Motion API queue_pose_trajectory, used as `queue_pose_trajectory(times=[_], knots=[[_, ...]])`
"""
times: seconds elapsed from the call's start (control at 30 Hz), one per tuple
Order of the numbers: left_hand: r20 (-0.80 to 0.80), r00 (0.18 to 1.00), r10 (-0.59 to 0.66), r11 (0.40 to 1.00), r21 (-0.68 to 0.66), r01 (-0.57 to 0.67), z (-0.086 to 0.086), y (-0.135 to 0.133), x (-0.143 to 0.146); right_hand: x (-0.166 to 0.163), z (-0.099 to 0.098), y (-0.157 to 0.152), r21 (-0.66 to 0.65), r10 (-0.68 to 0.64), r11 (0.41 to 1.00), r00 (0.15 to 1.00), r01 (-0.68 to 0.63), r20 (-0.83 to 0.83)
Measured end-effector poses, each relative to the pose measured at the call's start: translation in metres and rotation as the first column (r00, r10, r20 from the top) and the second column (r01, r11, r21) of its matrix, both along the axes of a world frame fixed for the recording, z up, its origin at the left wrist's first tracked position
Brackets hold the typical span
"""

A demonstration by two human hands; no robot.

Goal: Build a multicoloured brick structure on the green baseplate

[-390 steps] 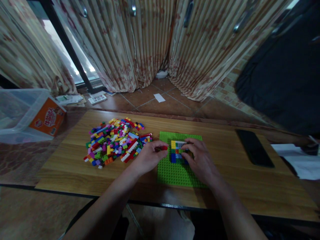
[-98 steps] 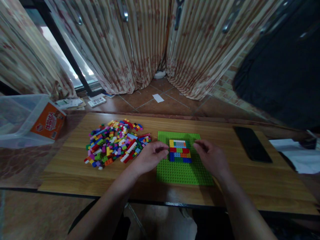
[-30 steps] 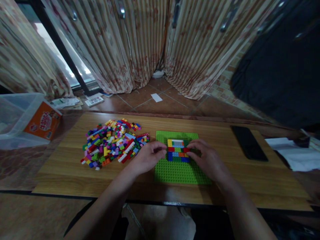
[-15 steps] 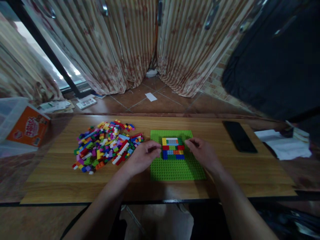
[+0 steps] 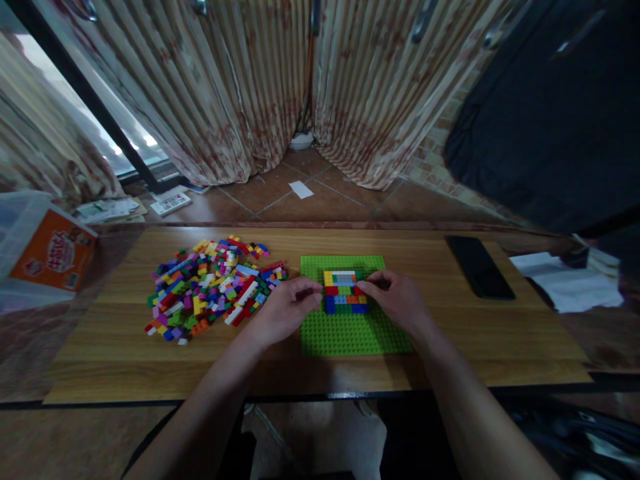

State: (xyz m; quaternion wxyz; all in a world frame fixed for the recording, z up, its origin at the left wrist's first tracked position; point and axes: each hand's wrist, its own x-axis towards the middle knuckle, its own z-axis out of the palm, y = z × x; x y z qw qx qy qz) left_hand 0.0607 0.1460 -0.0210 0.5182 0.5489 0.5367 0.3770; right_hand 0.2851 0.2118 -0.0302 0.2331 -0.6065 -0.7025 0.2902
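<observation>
A flat build of coloured toy bricks point(image 5: 343, 300) is fixed on the green baseplate point(image 5: 333, 343), in rows of yellow, white, red, green, orange and blue. My left hand point(image 5: 287, 310) hovers at its left side, thumb and forefinger curved and a little apart, with no brick visible between them. At the build's right side, the fingertips of my right hand point(image 5: 395, 300) close in a pinch at the red brick point(image 5: 358, 291) and partly cover it. Left of the baseplate lies a heap of loose toy bricks point(image 5: 200, 300).
The wooden table point(image 5: 175, 380) carries a black phone point(image 5: 480, 267) at the right. White papers point(image 5: 565, 283) lie beyond its right end. A clear plastic box with an orange label point(image 5: 55, 250) stands at the left. Curtains point(image 5: 240, 100) hang behind.
My right hand has moved left, from beside the build onto its right edge at the red brick. My left hand stays nearly in place. The whole view has shifted slightly.
</observation>
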Motion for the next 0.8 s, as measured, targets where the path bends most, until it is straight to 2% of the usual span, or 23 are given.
queue_pose_trajectory(times=[0.4,0.6,0.8], knots=[[-0.041,0.999,0.007,0.999,0.035,-0.006,-0.001,0.000,0.000,-0.003,0.003,0.001,-0.003,0.013,1.000,1.000,-0.013,0.005],[-0.048,0.999,0.008,0.999,0.047,-0.006,-0.011,0.003,0.000,-0.004,0.004,0.000,-0.006,0.032,0.999,0.998,-0.032,0.045],[-0.034,0.999,0.005,0.999,0.035,-0.004,-0.014,0.004,0.000,0.003,0.002,0.004,-0.046,0.076,0.996,0.997,-0.076,-0.009]])
